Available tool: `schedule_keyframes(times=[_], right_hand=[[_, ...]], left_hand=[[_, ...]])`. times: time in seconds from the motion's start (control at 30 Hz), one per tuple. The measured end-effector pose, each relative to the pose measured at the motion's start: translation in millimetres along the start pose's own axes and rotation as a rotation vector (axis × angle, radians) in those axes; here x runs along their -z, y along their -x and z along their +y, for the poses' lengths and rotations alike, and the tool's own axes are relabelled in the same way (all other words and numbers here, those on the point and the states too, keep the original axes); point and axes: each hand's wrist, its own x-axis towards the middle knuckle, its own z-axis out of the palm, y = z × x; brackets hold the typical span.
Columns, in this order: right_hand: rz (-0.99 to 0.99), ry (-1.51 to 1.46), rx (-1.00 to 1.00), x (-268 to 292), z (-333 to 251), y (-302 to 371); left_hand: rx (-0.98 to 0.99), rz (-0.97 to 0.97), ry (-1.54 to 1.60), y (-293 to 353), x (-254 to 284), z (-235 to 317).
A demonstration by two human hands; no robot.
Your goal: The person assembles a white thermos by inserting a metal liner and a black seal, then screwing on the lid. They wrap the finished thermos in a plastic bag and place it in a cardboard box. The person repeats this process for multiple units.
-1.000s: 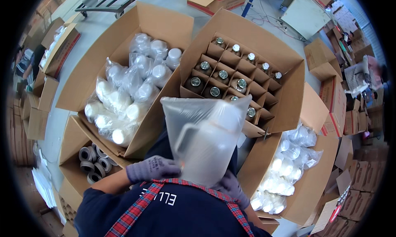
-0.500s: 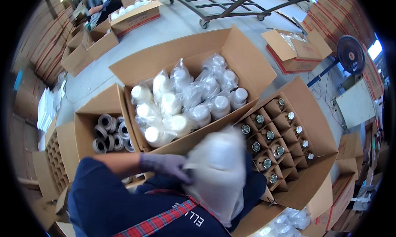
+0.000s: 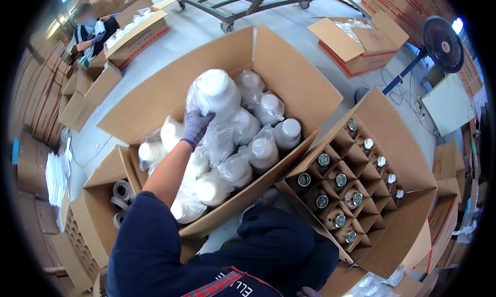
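Note:
My left hand (image 3: 197, 126), in a grey-purple glove, grips a white bottle (image 3: 213, 93) wrapped in a clear plastic bag, over the far left part of a large cardboard box (image 3: 294, 72). Several similar bagged white bottles (image 3: 238, 168) stand close together below and beside it in that box. Only part of my gloved right hand (image 3: 308, 292) shows at the lower edge, near my lap; its fingers are mostly out of sight.
Right of the large box, a divided carton (image 3: 413, 168) holds glass bottles, some silver-topped, some white-capped. Grey rings (image 3: 122, 190) lie in a carton at left. Farther off are a wheeled metal cart (image 3: 227, 10), a fan (image 3: 443, 44) and a seated person (image 3: 93, 33).
My left hand has carried the bagged bottle from in front of my chest forward to over the large box. The view has shifted, and a bit of my right hand now shows.

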Motion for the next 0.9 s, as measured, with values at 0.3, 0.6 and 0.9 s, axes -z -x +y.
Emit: schedule_keyframes(times=[0.3,0.6,0.9], right_hand=[[0.125,-0.282,-0.712,28.3,14.7,-23.5],[0.139,-0.295,-0.765,40.4,1.9,-29.6],[0.155,-0.569,-0.841,31.2,-33.7,-56.6]], left_hand=[[-0.076,-0.502,-0.509,-125.4,-134.6,-123.2],[-0.475,-0.171,-0.680,-15.2,-71.9,115.2],[-0.540,-0.814,-0.832,-37.8,-264.9,55.6]])
